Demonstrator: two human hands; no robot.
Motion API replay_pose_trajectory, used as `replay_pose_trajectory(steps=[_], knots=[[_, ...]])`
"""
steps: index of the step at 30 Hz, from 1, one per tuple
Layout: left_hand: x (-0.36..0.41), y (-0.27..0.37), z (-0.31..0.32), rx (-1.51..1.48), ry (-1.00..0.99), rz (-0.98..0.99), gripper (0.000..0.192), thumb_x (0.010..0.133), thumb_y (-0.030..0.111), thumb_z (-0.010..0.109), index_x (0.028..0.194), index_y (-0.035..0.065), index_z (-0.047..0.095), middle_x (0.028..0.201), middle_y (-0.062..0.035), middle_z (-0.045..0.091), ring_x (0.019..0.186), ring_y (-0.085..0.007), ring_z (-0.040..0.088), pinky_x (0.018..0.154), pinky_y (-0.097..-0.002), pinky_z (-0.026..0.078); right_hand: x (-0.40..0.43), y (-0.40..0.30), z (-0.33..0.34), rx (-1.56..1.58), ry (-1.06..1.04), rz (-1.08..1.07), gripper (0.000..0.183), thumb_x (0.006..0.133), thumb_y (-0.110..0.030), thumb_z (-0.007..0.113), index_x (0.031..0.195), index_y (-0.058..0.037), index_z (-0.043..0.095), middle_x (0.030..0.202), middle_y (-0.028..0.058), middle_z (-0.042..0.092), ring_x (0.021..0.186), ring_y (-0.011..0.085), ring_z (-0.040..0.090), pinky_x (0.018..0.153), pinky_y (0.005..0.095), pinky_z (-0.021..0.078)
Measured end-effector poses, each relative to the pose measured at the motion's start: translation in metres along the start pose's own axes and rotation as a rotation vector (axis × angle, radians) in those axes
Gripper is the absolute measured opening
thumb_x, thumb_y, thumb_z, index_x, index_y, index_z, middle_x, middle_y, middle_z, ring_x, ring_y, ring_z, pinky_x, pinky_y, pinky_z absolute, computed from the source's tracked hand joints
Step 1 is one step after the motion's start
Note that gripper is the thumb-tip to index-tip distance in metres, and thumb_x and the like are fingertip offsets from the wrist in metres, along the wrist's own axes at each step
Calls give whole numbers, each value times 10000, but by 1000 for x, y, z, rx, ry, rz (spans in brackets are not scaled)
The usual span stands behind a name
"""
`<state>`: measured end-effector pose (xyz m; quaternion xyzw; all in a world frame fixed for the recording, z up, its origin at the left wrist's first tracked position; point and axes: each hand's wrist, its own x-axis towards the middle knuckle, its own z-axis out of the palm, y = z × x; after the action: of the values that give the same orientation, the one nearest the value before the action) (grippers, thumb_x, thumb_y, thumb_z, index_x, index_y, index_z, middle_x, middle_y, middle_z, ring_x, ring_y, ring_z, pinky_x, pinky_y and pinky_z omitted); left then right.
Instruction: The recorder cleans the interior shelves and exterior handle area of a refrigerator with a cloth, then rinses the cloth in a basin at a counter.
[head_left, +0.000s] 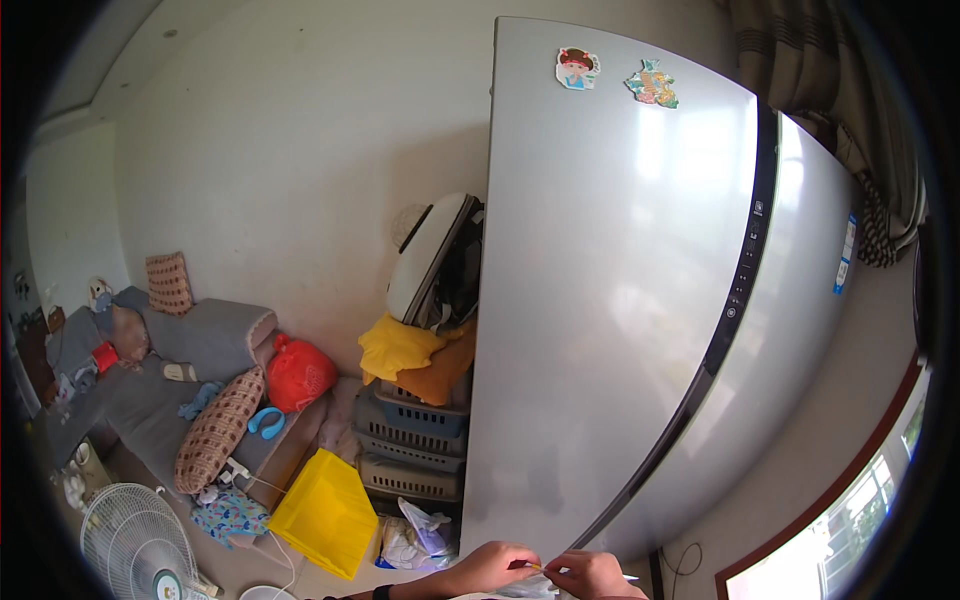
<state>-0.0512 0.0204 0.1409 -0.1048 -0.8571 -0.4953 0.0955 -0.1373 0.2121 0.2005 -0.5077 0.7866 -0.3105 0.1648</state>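
My left hand (501, 568) and my right hand (589, 574) meet at the bottom edge of the head view, in front of the lower part of a silver refrigerator (600, 262). The fingertips of both pinch a small, thin piece with a yellow part (535, 567) between them. What the piece is cannot be told. Under the hands lies some clear, crinkled plastic (529, 586), partly cut off by the picture's edge. A dark band circles my left wrist. Two decorative magnets (577, 70) are on the refrigerator's door.
Left of the refrigerator stand stacked plastic baskets (411, 452) with yellow cloth (397, 346) and a backpack (433, 259) on top. A yellow container (328, 514), a white floor fan (135, 544) and a grey sofa (206, 330) with cushions and a red bag (300, 375) are further left.
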Motion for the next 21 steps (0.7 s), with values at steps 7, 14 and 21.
replay_pose_trajectory(steps=[7,14,21], knots=[[-6,14,6,156,51,155,200,775,263,542,727,72,578,739,-159,538,750,-303,544,664,-403,407,-1,5,8,0,110,-146,82,770,-119,614,824,-58,618,777,137,591,727,326,596,627,385,466],[0,17,-1,11,136,126,192,789,249,551,737,68,587,703,-144,536,696,-334,538,622,-413,416,-1,15,8,0,212,-163,101,759,-144,619,786,-52,585,745,140,559,657,357,568,568,422,451],[5,9,2,275,11,248,126,763,206,599,800,89,627,802,-143,601,752,-324,572,648,-382,442,2,22,16,90,264,-174,140,760,-208,635,769,-72,598,707,116,562,612,336,575,542,418,457]])
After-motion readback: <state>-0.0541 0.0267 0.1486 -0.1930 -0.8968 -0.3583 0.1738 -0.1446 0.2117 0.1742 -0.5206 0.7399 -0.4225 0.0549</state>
